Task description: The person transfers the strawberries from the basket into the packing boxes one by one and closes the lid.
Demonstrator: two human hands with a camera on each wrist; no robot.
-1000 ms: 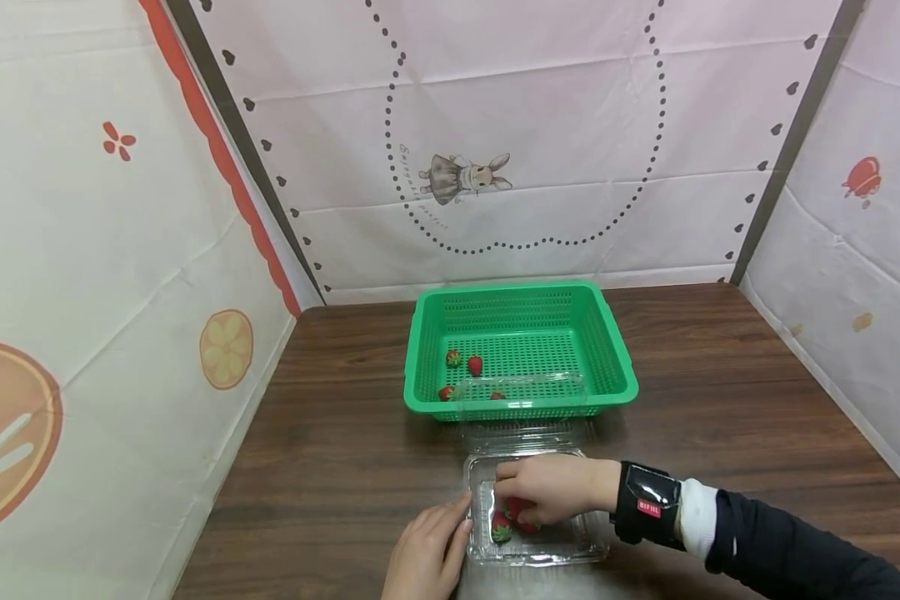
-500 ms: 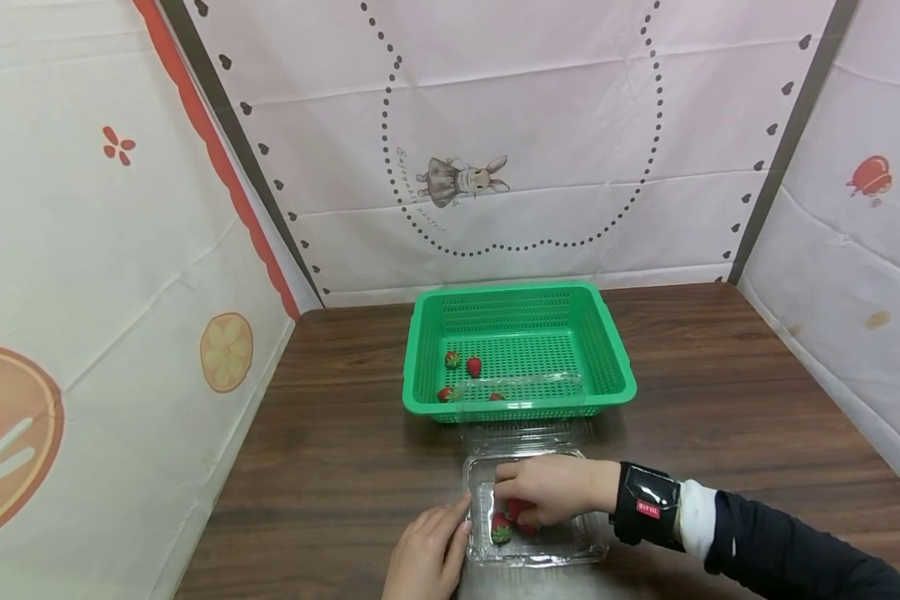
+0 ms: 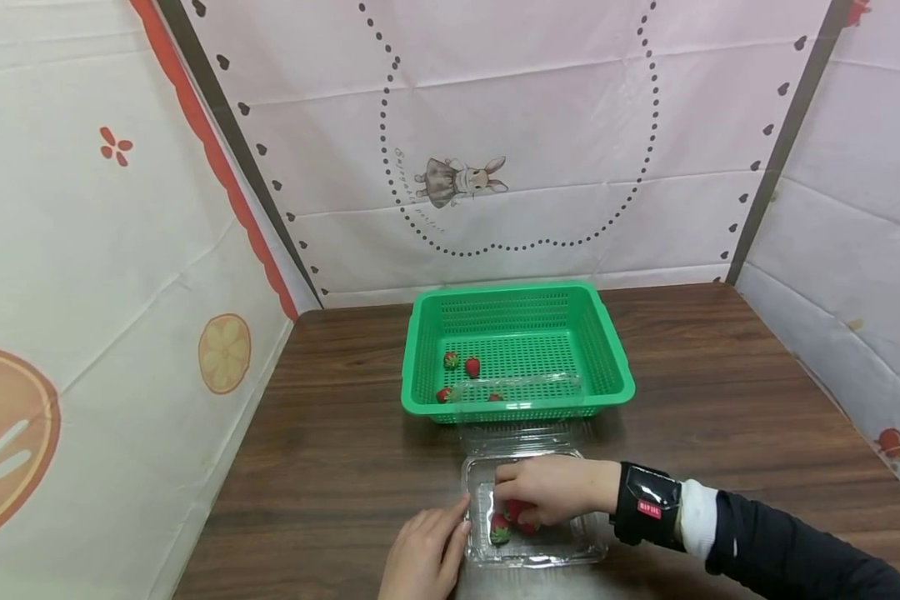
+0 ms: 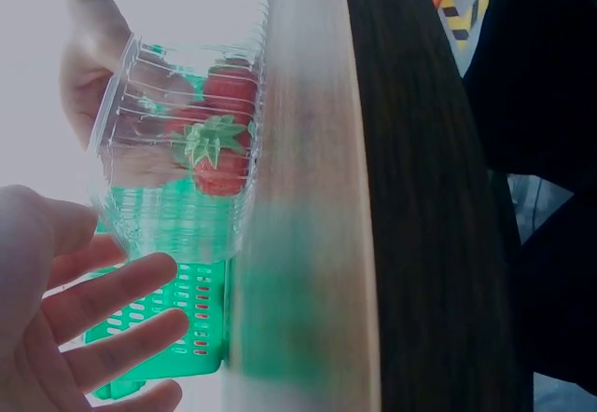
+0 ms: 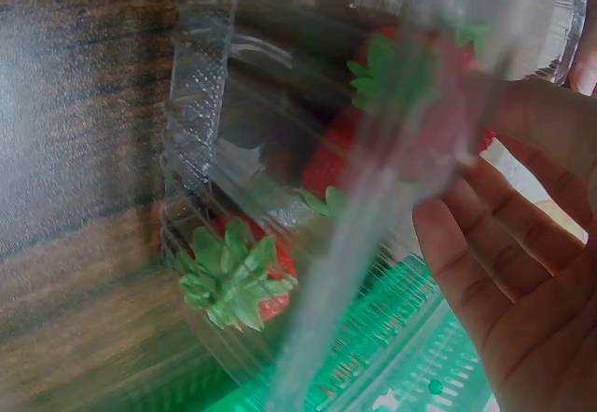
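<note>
A clear plastic clamshell box (image 3: pixel 532 560) lies open before me on the dark wood table. My right hand (image 3: pixel 551 492) reaches into it, its thumb and fingers round a strawberry (image 3: pixel 517 507). Another strawberry (image 3: pixel 499 530) lies by the box's left side, its leafy end toward me. Through the box's side, the left wrist view shows a strawberry (image 4: pixel 222 174) near the wall and more red behind it. My left hand (image 3: pixel 423 550) rests at the box's left rim, fingers extended. In the right wrist view, the box wall partly blurs the held strawberry.
Behind the box stands a green basket (image 3: pixel 618 367) with several strawberries, among them one (image 3: pixel 472 367) near its middle left. The clear lid (image 3: pixel 521 392) is folded back against the basket's front. Printed cloth walls (image 3: pixel 570 100) enclose the table's back and sides.
The view has shifted slightly, and the right cloth wall has changed its drape. Both hands and the strawberries stay in place.
</note>
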